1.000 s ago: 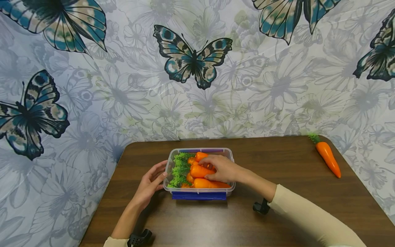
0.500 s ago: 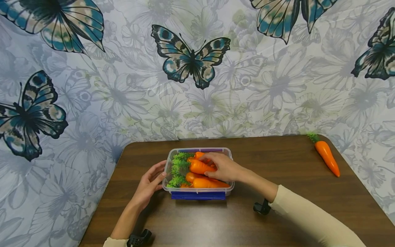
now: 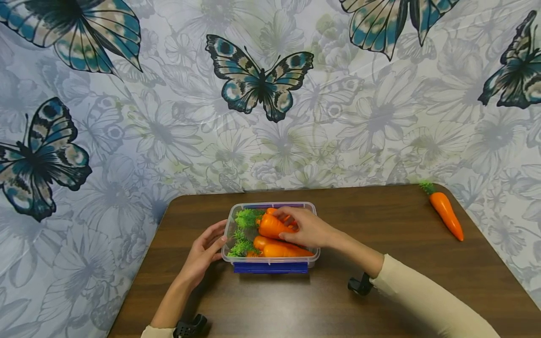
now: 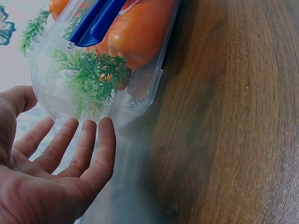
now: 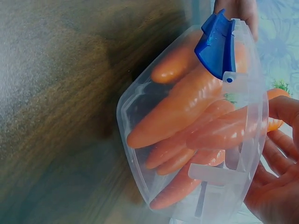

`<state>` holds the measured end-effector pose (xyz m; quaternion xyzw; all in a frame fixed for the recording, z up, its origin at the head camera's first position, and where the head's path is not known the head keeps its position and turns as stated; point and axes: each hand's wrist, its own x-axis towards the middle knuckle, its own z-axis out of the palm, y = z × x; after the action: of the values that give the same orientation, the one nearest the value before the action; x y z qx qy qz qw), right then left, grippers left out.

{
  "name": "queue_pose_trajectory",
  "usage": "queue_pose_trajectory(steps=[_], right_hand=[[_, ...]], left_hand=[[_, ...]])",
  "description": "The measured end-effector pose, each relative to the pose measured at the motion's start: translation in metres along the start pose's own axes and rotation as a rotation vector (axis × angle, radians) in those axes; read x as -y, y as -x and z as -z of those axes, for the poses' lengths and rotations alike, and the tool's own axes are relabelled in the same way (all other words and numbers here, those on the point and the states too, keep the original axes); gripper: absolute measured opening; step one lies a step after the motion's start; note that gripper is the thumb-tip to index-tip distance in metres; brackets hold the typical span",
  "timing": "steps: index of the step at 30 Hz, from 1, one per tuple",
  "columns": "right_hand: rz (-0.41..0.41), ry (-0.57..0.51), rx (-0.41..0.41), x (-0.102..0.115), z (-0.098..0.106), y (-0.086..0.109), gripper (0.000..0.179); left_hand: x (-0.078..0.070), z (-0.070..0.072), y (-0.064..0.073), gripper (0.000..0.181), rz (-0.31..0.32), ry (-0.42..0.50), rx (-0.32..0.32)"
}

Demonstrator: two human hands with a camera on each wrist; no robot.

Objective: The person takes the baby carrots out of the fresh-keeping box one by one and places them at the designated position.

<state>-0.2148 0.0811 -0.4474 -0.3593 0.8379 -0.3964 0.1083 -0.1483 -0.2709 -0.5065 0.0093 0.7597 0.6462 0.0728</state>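
A clear plastic food container [image 3: 270, 259] with a blue front latch [image 3: 270, 267] stands uncovered on the table. Several glossy artificial carrots with green tops lie inside, their tips to the right; one front carrot [image 3: 287, 250] rests along the near wall. Over the box, my right hand [image 3: 312, 229] grips a thick carrot [image 3: 269, 226] between thumb and fingers, its leafy top [image 3: 248, 218] raised near the rim. At the container's left end, my left hand [image 3: 204, 246] steadies the wall, with its fingers [image 4: 103, 149] extended and thumb apart. The right fingers partly hide the carrots behind.
Another carrot [image 3: 446, 216] lies by itself at the table's far right corner. The brown wooden table [image 3: 363, 211] ends at a butterfly-printed cloth backdrop [image 3: 270, 155]. Each wrist wears a black camera strap [image 3: 359, 284].
The gripped carrot has shifted slightly up and left, its green top now standing apart from the front carrots' tops. My left hand has stayed at the container's side.
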Motion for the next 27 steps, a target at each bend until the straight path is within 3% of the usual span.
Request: queue_pose_trajectory(steps=[17, 27], right_hand=[[-0.006, -0.138, -0.067, 0.0, 0.007, 0.003, 0.055], [-0.011, -0.156, -0.114, 0.002, 0.015, 0.008, 0.056]], left_hand=[[0.002, 0.0, 0.0, 0.055, -0.004, -0.002, 0.003], [0.001, 0.0, -0.001, 0.055, 0.0, -0.006, -0.002]])
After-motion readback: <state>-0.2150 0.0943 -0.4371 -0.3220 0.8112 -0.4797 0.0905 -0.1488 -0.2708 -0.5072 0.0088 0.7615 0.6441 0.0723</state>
